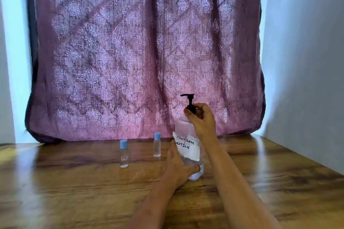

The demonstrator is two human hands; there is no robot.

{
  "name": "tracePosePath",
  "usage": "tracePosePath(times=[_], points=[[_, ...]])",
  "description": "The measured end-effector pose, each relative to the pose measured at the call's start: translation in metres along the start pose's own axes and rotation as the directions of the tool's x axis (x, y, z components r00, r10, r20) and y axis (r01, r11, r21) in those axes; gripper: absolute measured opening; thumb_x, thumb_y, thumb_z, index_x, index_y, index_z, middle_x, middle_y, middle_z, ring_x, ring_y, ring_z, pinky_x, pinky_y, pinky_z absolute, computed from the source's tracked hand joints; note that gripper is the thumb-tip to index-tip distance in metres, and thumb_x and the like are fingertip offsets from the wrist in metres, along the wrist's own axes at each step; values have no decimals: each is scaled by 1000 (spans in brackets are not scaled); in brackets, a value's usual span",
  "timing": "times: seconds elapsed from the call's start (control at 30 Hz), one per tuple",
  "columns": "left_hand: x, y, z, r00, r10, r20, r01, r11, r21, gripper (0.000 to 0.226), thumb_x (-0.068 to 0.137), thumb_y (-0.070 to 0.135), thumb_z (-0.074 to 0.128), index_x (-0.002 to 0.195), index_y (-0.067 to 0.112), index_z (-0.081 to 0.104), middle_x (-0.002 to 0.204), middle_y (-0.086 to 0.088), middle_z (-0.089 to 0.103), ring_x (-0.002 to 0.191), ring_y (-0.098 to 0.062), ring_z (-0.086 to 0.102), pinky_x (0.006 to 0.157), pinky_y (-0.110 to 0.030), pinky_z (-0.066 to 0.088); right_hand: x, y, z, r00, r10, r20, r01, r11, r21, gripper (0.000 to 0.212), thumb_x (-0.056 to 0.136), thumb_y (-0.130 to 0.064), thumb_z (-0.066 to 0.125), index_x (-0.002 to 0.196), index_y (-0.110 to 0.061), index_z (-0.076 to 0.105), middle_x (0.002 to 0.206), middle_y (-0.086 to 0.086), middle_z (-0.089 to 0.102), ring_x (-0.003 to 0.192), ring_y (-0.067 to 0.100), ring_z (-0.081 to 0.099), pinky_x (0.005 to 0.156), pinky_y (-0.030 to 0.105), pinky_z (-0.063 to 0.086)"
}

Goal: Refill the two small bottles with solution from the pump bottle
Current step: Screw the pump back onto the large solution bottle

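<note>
Head view. A wooden desk (74,182) fills the lower part of the frame. Behind it hangs a purple curtain (130,52) with a pale diamond and floral pattern, flanked by white walls (307,61).

The pump bottle (183,126), clear with a frosted upper body, stands about upright at lower centre-right. Its black pump head (189,98) has the spout turned toward the left of the frame. A white paper label (188,147) on the body carries black handwriting. The lower line reads "SOLUTION" and the upper line ends in "LENS"; the first word of the upper line cannot be read.

The right hand (202,122) reaches in from the lower right, and its fingers and thumb are curled round the black collar at the bottle's neck. The left hand (176,165) wraps the lower body of the same bottle from the left side, with the thumb across the front near the base.

Two small clear bottles with light blue caps stand upright on the desk, left of the pump bottle and apart from both hands. The left small bottle (124,154) bears a small red-bordered sticker (124,158) whose print is too small to read. The right small bottle (157,145) stands farther back, nearer the curtain.
</note>
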State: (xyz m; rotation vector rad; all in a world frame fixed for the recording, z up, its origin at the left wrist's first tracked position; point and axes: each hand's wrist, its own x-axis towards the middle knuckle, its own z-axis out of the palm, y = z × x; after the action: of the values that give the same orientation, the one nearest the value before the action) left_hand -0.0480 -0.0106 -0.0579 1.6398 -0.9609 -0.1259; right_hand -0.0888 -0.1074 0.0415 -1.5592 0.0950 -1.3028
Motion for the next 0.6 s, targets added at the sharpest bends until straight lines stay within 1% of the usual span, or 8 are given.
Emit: tracePosePath(times=[0.07,0.17,0.23,0.33,0.43,0.5,0.6], points=[[0,0,0,1000,8,5,-8,1000,-8,111,48,43,80,143,23,24,134,3,47,122,-16,48,103,-38,44,1,-2,1,1000,-9,-11,9,1000,-26,29,76,-11,76,98,-13,57,84,-9,65,73,-6,60,65,8,48],[0,-1,0,1000,14,6,-14,999,-45,104,49,38,81,138,24,29,129,3,51,119,-16,51,101,-38,46,3,-3,1,1000,-15,-18,14,998,-55,31,73,-11,78,95,-12,56,80,-9,64,67,-7,59,61,6,47],[0,-1,0,1000,17,1,-17,998,-53,103,46,42,79,136,25,31,127,4,52,116,-13,53,99,-35,47,3,-4,2,1000,-20,-17,19,998,-61,31,73,-10,78,94,-12,55,79,-8,64,66,-6,59,60,7,48],[-1,0,-1,1000,25,7,-25,998,-50,108,44,49,78,137,28,28,129,7,51,118,-12,51,101,-36,46,3,-4,2,1000,-26,-11,25,997,-67,31,74,-10,78,92,-13,54,79,-8,64,63,-10,60,59,6,47],[-2,1,-1,1000,27,2,-27,999,-31,111,45,51,75,141,25,26,134,5,48,122,-14,49,104,-39,44,1,-3,1,1000,-28,-13,27,997,-67,31,74,-14,78,95,-14,55,82,-10,64,65,-13,60,60,5,46],[-3,1,-1,1000,22,-4,-22,1000,-3,115,45,53,74,143,22,24,136,3,48,124,-16,48,104,-43,44,0,-2,0,999,-28,-23,27,998,-50,31,75,-16,77,98,-14,57,84,-11,64,69,-9,61,62,6,47],[-3,2,-2,1000,16,-10,-16,999,46,115,44,57,73,143,25,23,135,6,48,123,-15,49,102,-42,45,-2,-1,-1,999,-35,-14,34,998,-46,33,75,-19,77,100,-16,57,89,-11,64,80,0,61,69,12,50]])
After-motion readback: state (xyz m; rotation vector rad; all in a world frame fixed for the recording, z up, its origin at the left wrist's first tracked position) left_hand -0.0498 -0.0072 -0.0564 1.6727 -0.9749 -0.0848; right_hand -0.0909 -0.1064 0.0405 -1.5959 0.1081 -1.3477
